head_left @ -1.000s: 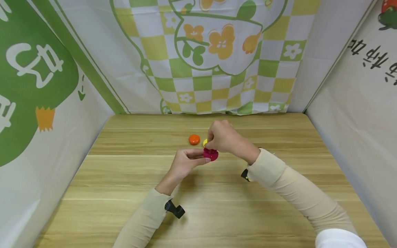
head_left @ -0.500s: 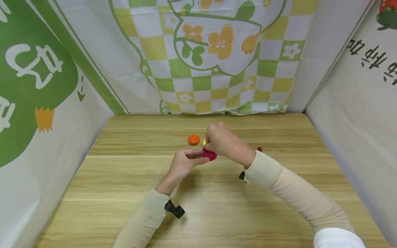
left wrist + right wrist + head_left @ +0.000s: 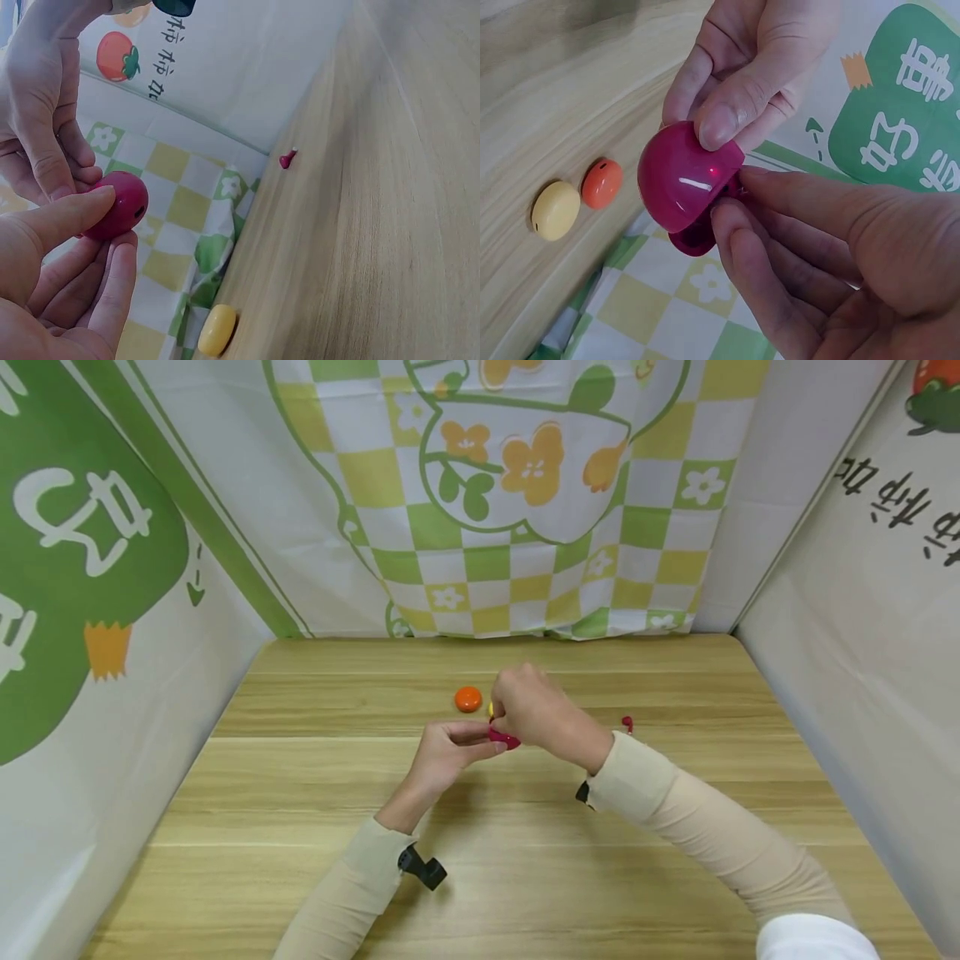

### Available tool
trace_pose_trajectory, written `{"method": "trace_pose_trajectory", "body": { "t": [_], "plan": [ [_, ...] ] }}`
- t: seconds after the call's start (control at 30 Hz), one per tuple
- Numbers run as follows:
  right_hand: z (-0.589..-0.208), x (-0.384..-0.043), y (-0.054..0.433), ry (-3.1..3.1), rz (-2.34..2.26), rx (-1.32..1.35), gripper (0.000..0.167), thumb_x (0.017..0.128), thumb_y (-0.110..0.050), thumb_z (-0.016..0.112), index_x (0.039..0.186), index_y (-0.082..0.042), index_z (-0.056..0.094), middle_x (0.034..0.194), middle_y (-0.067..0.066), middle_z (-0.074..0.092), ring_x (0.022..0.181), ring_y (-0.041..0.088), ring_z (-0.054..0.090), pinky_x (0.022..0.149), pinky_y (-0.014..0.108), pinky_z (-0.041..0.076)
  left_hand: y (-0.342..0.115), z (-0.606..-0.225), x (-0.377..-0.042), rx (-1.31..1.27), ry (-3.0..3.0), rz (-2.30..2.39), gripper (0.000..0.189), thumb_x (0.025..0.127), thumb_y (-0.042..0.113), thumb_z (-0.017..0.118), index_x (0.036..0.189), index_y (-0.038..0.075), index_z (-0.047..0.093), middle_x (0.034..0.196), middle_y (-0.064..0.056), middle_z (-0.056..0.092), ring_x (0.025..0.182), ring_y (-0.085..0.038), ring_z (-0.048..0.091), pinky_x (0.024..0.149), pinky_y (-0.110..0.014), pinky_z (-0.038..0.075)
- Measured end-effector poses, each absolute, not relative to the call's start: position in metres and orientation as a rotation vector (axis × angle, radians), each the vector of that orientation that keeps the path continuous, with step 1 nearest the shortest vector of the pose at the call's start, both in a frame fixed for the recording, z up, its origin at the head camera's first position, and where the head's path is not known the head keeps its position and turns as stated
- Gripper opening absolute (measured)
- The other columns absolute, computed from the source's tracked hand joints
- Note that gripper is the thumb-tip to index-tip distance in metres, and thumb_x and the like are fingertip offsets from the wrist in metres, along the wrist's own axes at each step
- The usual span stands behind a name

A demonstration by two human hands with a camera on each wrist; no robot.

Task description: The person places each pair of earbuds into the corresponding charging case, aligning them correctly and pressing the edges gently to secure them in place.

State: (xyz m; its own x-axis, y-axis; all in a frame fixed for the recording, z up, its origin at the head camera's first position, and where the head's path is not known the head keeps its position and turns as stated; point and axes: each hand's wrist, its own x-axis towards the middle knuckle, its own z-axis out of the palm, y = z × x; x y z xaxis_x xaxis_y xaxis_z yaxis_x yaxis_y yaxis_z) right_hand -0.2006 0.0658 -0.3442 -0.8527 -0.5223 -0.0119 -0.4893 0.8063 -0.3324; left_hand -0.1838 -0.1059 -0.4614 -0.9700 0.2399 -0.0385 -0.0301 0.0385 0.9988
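Observation:
A glossy magenta earbud charging case (image 3: 679, 176), lid open and a small red light lit, is held above the table. My left hand (image 3: 442, 756) grips it between thumb and fingers. At the case's opening, my right hand (image 3: 532, 706) pinches a small dark magenta earbud (image 3: 736, 187), mostly hidden by the fingertips. Another magenta earbud (image 3: 627, 723) lies on the table, beyond my right wrist; it also shows in the left wrist view (image 3: 287, 158).
An orange rounded case (image 3: 468, 699) and a yellow one (image 3: 556, 211) lie side by side on the wooden table (image 3: 300, 793), behind the hands. Printed cloth walls (image 3: 525, 593) rise along the back and sides.
My right hand has shifted slightly left and towards me, its fingers lower at the case. The loose earbud on the table has come into view from behind the right wrist. My left hand stays put.

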Motion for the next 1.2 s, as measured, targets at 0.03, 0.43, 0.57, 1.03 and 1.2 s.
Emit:
{"method": "trace_pose_trajectory", "body": {
  "t": [0.03, 0.43, 0.57, 1.03, 1.2],
  "plan": [
    [-0.345, -0.201, 0.066, 2.889, -0.486, -0.820, 0.024, 0.090, -0.012, 0.085, 0.067, -0.012, 0.078, 0.060, -0.006, 0.066, 0.054, 0.008, 0.052, 0.050, 0.020, 0.044, -0.106, -0.461, -0.184, 0.212, 2.115, 2.039, 0.030, 0.086, 0.010, 0.088, 0.115, 0.006, 0.082, 0.115, -0.010, 0.082, 0.105, -0.020, 0.079, 0.094, -0.031, 0.064],
    [-0.331, -0.210, 0.089, 2.803, -0.582, -0.730, 0.016, 0.092, -0.017, 0.083, 0.078, -0.010, 0.083, 0.081, 0.000, 0.078, 0.071, 0.015, 0.066, 0.061, 0.024, 0.055, -0.105, -0.462, -0.184, 0.183, 2.131, 2.051, 0.031, 0.085, 0.011, 0.090, 0.114, 0.005, 0.082, 0.113, -0.012, 0.082, 0.103, -0.019, 0.080, 0.092, -0.028, 0.064],
    [-0.327, -0.217, 0.113, 2.810, -0.594, -0.673, 0.011, 0.091, -0.020, 0.084, 0.086, -0.011, 0.084, 0.089, 0.002, 0.081, 0.085, 0.020, 0.072, 0.081, 0.035, 0.062, -0.105, -0.461, -0.183, 0.151, 2.139, 2.036, 0.031, 0.085, 0.013, 0.090, 0.114, 0.007, 0.083, 0.114, -0.010, 0.082, 0.104, -0.019, 0.079, 0.093, -0.028, 0.063],
    [-0.343, -0.246, 0.215, 2.853, -0.574, -0.533, 0.016, 0.092, -0.020, 0.081, 0.097, -0.005, 0.083, 0.092, 0.009, 0.083, 0.091, 0.028, 0.078, 0.113, 0.062, 0.044, -0.105, -0.464, -0.183, 0.155, 2.143, 2.021, 0.032, 0.085, 0.014, 0.090, 0.115, 0.007, 0.082, 0.117, -0.010, 0.081, 0.104, -0.017, 0.078, 0.089, -0.026, 0.064],
    [-0.353, -0.254, 0.238, 2.846, -0.532, -0.475, 0.017, 0.093, -0.020, 0.080, 0.095, -0.003, 0.082, 0.092, 0.011, 0.082, 0.089, 0.028, 0.075, 0.107, 0.061, 0.049, -0.105, -0.463, -0.182, 0.162, 2.138, 2.024, 0.033, 0.085, 0.013, 0.090, 0.116, 0.006, 0.082, 0.117, -0.011, 0.081, 0.105, -0.018, 0.078, 0.091, -0.027, 0.064]
  ]
}}
